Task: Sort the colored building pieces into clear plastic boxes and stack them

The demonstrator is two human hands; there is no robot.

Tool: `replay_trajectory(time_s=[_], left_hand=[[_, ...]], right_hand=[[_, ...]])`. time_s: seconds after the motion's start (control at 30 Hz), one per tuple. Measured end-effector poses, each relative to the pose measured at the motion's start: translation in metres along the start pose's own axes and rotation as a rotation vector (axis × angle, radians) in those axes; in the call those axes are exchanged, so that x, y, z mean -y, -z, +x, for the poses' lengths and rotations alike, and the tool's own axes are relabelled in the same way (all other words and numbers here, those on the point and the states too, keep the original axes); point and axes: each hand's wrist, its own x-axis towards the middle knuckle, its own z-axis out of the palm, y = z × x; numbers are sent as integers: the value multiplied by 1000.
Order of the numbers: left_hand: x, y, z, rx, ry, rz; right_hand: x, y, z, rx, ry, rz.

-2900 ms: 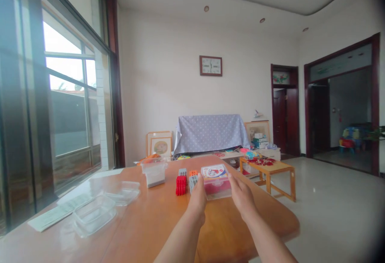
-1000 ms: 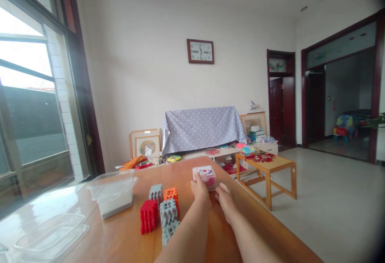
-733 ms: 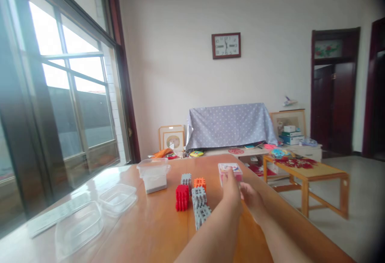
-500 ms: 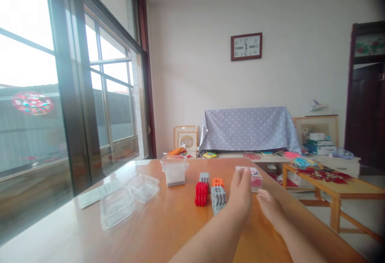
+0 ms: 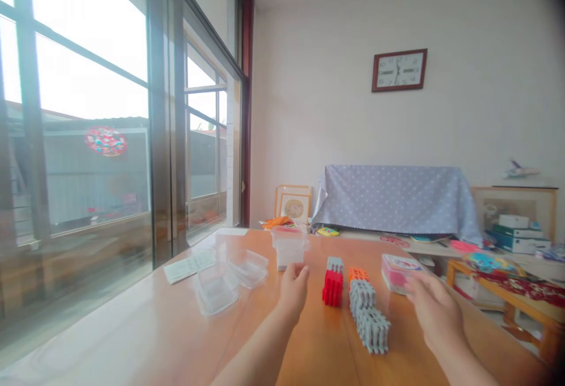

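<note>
My left hand [image 5: 293,290] is over the middle of the table, just in front of a clear plastic tub [image 5: 289,250] with something white in it. Its fingers curve loosely, and nothing shows in them. On the right, my right hand [image 5: 436,309] has its fingers stretched toward a pink box [image 5: 397,274] with a printed lid; whether they touch it I cannot tell. Between my hands stand stacks of plastic lattice pieces: a red stack [image 5: 332,289], an orange stack [image 5: 358,274], a small grey stack [image 5: 335,265] and grey stacks [image 5: 373,328] nearer me.
Two clear empty containers [image 5: 216,292] lie on the left of the wooden table [image 5: 309,350], beside a printed paper sheet [image 5: 188,265]. A low wooden bench [image 5: 489,292] is beyond the right edge. A covered object under a dotted cloth [image 5: 397,203] stands by the wall.
My left hand has moved left, away from the pink box toward the clear tub. The nearer grey stacks are now uncovered. My right hand stays near the box, and the view has turned left.
</note>
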Motion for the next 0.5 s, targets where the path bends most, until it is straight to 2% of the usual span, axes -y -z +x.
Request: replay_trajectory(time_s=[0.07, 0.13, 0.2, 0.23, 0.37, 0.5], left_hand=[[6, 21, 8, -55, 26, -17], [14, 40, 15, -80, 51, -40], [24, 55, 23, -98, 61, -80], [30, 61, 26, -107, 63, -104], [49, 79, 39, -149, 148, -168], [49, 91, 49, -210, 328, -262]], right_hand=[[39, -29, -24, 130, 7, 116], [74, -61, -50, 279, 18, 127], [96, -98, -74, 461, 46, 81], [102, -117, -83, 509, 59, 57], [97, -194, -98, 645, 118, -84], [79, -254, -81, 631, 231, -381]])
